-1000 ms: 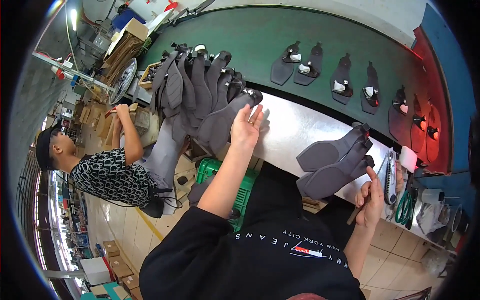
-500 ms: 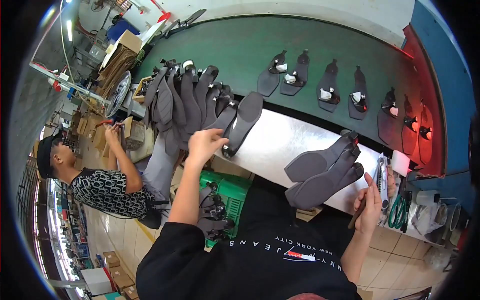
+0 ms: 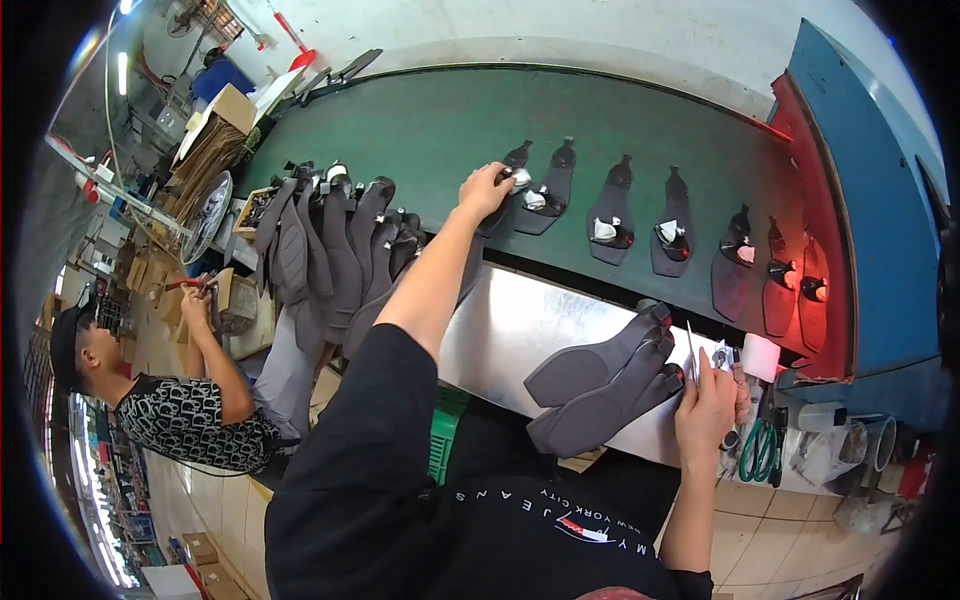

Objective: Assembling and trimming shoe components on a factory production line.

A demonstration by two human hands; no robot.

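Out over the green conveyor belt [image 3: 400,120], my left hand [image 3: 484,192] has its fingers closed round the strap of the leftmost dark grey sandal [image 3: 517,158], by a wad of white stuffing. My arm covers part of that sandal. My right hand [image 3: 706,408] grips a thin tool [image 3: 692,348], its narrow pale blade pointing up; the handle is mostly hidden in the palm. Just left of that hand, several dark sandals [image 3: 590,395] lie overlapping on the metal worktop [image 3: 500,325].
More stuffed sandals [image 3: 611,215] stand along the belt toward a red-lit blue machine [image 3: 868,220]. A heap of sandals [image 3: 335,250] lies left, above a green crate [image 3: 445,435]. Green-handled scissors [image 3: 760,450] and a white block [image 3: 760,356] sit right. A co-worker [image 3: 195,400] holds a red-handled tool.
My left hand has moved from a sandal at the worktop's left end up to the belt and taken hold of a sandal there. The tool in my right hand now points up. The view has shifted.
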